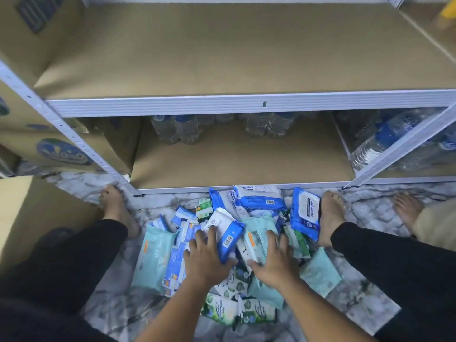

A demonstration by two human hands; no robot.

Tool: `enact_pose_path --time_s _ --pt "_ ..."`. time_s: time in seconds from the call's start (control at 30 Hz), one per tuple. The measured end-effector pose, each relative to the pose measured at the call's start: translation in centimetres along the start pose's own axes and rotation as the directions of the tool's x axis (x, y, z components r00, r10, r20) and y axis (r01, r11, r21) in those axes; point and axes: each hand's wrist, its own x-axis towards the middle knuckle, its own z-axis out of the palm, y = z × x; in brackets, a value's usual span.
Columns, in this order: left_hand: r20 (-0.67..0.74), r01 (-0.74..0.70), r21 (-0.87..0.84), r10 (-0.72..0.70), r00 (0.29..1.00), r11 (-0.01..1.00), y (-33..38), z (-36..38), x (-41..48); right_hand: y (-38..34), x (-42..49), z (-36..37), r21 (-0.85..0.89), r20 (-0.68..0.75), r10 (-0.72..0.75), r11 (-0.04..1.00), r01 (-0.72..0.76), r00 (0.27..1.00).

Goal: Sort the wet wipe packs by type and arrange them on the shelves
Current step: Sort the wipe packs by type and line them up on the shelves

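A metal rack [172, 104] fills the upper view, with its top board [246, 50] bare. On its lower board [234, 164], water bottles [177, 129] stand at the back. More bottles [385, 144] lie to the right, and cardboard boxes [49, 149] stand to the left. In front of the rack, on the marbled floor [357, 292], a loose pile of wipe packs [172, 255] lies between the person's bare feet. The packs are blue, white, pale teal and leaf-printed, all mixed together. One blue pack [306, 213] leans against the right foot [330, 213]. The hands are near each other but not touching, both down on the pile with fingers spread. The left hand [204, 257] rests against a white-and-blue pack [225, 230]. The right hand [274, 260] lies on a teal pack [259, 233]. Another person's foot [407, 208] shows at far right.
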Motion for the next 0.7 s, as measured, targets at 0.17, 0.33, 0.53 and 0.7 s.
enact_pose_path --time_s 0.17,0.33,0.53,0.7 --pt "-0.004 0.001 0.005 -0.001 1.0 1.0 0.0 -0.1 -0.2 0.1 -0.2 0.1 -0.072 0.002 0.006 0.997 -0.006 1.0" --pt "0.011 -0.009 -0.086 0.01 1.0 0.996 -0.4 -1.4 -0.6 -0.1 -0.8 -0.8 -0.019 -0.02 0.019 1.0 -0.019 1.0" --pt "0.127 0.098 -0.621 -0.023 0.992 0.777 -2.5 -4.9 -0.9 1.3 -0.2 -3.3 0.467 -0.036 0.076 0.883 -0.05 0.996" --pt "0.196 0.223 -0.837 -0.106 0.975 0.5 -3.9 -7.3 -1.2 2.3 1.6 -5.8 0.808 0.023 0.262 0.563 -0.172 0.965"
